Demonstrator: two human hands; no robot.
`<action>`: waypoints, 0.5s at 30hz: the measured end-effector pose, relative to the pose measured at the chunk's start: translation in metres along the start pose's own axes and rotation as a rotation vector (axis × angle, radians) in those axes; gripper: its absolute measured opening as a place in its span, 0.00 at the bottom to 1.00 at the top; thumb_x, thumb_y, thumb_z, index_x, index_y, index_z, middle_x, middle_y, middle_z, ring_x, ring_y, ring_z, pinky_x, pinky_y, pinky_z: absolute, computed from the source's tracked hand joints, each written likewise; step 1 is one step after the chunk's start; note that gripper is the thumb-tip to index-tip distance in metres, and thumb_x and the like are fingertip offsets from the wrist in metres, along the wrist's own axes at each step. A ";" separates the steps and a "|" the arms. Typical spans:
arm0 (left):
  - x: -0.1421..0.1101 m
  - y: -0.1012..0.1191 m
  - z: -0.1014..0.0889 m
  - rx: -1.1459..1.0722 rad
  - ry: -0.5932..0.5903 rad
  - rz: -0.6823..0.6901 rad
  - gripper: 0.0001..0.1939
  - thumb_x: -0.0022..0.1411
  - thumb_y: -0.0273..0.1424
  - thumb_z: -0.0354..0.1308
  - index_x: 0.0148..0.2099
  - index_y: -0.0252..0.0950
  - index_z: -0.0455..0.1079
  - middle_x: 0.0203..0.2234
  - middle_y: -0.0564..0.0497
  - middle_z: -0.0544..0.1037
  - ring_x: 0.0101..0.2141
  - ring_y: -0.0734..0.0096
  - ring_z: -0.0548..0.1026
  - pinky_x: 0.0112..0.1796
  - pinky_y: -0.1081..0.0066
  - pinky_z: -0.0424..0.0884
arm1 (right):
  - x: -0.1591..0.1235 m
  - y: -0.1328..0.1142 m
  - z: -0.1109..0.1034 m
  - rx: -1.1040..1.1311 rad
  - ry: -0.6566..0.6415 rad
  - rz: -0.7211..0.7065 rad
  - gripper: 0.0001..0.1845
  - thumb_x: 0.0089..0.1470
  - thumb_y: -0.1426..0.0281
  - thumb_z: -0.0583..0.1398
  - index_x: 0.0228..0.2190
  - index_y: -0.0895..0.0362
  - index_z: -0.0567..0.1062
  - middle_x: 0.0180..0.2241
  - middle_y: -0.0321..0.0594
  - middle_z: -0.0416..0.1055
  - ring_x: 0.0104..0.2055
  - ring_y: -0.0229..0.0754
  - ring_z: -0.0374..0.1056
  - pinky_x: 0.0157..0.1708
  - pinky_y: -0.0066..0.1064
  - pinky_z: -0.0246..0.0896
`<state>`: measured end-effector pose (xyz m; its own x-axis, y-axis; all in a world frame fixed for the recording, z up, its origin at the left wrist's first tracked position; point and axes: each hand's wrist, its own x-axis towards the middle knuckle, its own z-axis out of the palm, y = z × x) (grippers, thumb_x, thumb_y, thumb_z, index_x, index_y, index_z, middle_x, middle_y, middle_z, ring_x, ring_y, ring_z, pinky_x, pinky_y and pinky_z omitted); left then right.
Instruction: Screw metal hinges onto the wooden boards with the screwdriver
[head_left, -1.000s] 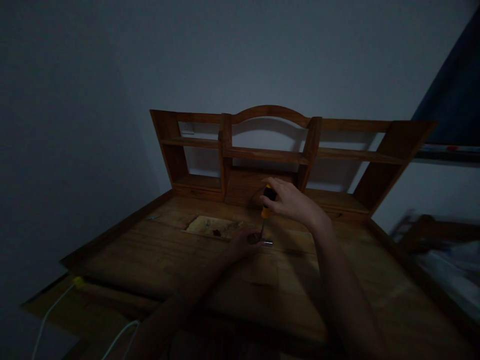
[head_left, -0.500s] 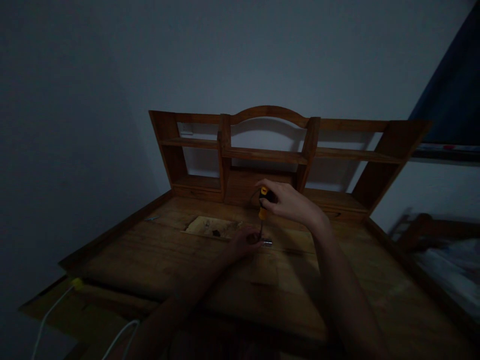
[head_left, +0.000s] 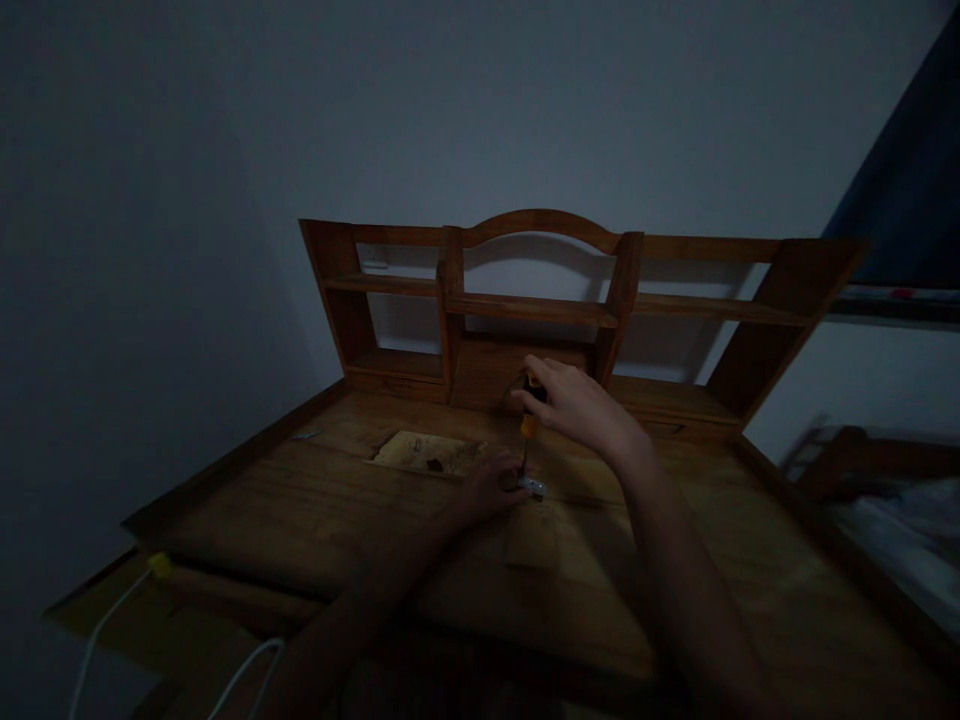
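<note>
Wooden desk (head_left: pixel 300 510), dim room.
Right hand (head_left: pixel 577 405) gripping upright screwdriver (head_left: pixel 529 425); left (head_left: pixel 491 488) pinching small metal fitting (head_left: pixel 533 487).

Pretty sure this is a room in someone's home, since the wooden desk (head_left: pixel 315 500) has a shelf hutch (head_left: pixel 540 310) along its back, with a dark blue curtain (head_left: pixel 907 190) and what looks like a bed frame (head_left: pixel 885 460) off to its right.
</note>
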<state>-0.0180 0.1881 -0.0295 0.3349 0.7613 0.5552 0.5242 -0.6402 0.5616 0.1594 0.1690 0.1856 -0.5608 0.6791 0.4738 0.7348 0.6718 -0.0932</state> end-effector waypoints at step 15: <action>0.002 -0.009 0.005 -0.143 0.049 0.039 0.16 0.57 0.38 0.66 0.47 0.38 0.73 0.44 0.48 0.78 0.45 0.63 0.75 0.48 0.63 0.71 | 0.003 0.009 0.008 -0.035 0.011 0.012 0.19 0.63 0.62 0.55 0.53 0.56 0.65 0.50 0.49 0.70 0.49 0.50 0.69 0.46 0.37 0.60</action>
<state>-0.0177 0.1960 -0.0362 0.3123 0.7318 0.6058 0.3935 -0.6800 0.6186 0.1612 0.1795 0.1788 -0.5473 0.6839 0.4824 0.7547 0.6525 -0.0687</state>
